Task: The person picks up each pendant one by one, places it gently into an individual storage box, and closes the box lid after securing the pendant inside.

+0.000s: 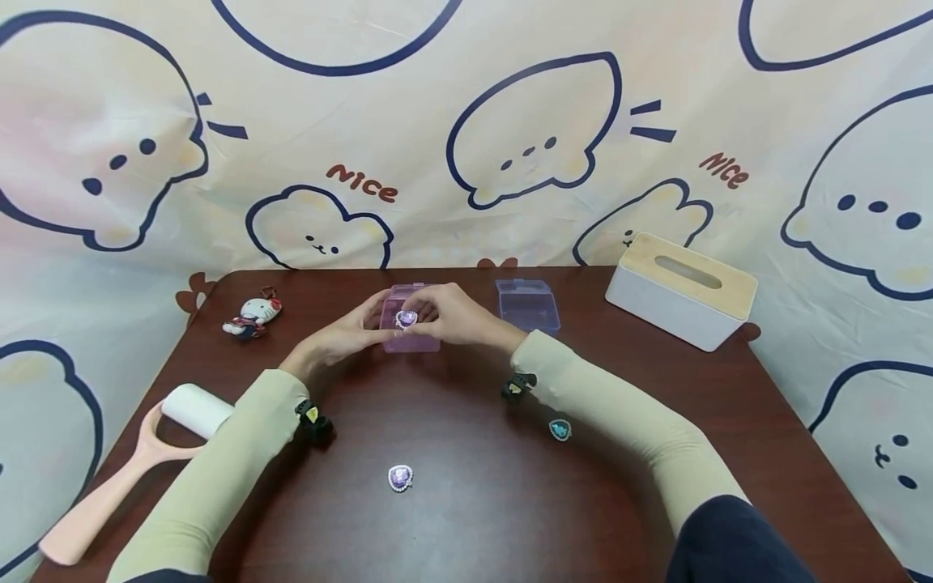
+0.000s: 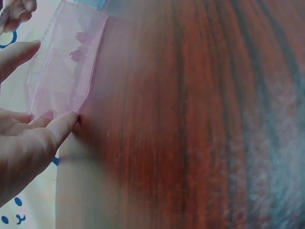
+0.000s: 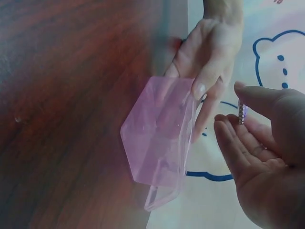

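Lower centre of frame: one loose gem [image 1: 400,478]. Upper centre: my right grip [image 1: 457,317], finger and thumb narrowed, pinching the held gem [image 1: 406,319] above, apart from, the pink box [image 1: 412,344]; left grip [image 1: 341,334] holds the box's left side.

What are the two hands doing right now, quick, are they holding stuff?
Left hand: holding the pink box by its side.
Right hand: pinching a purple jewel between thumb and fingers.

Long beige sleeves [image 1: 229,465], navy fabric [image 1: 736,542] higher up, black wrist cameras [image 1: 319,429] (each with a yellow patch [image 1: 313,414]).
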The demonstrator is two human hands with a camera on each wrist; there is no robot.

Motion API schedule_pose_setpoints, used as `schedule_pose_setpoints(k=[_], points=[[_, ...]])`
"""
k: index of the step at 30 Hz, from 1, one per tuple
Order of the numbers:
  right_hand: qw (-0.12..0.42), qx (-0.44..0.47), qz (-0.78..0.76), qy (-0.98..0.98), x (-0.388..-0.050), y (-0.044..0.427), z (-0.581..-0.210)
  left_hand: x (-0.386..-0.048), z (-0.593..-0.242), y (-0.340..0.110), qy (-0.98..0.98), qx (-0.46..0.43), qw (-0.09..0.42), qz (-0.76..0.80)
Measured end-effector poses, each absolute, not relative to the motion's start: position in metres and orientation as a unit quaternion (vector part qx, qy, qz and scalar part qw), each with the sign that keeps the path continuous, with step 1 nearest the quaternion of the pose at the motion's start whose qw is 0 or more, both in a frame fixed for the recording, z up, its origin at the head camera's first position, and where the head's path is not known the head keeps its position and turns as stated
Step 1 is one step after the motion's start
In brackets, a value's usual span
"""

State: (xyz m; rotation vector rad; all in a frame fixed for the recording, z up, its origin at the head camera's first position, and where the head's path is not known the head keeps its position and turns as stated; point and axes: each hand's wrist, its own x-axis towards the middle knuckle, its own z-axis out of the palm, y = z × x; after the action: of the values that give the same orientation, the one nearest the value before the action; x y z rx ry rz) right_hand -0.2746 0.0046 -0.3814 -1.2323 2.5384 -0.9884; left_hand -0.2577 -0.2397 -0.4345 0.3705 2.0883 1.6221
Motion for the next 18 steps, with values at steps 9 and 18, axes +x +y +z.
schedule_pose_setpoints(k=[9,18], points=[[0.087,-0.388,-0.334,0.855,-0.286,-0.007,-0.386,-0.256,-0.434,-0.241,0.772,0.124,0.234,0.578],[0.093,-0.367,-0.317,0.869,-0.293,-0.012,-0.393,-0.256,-0.432,-0.240,0.776,0.133,0.235,0.569]])
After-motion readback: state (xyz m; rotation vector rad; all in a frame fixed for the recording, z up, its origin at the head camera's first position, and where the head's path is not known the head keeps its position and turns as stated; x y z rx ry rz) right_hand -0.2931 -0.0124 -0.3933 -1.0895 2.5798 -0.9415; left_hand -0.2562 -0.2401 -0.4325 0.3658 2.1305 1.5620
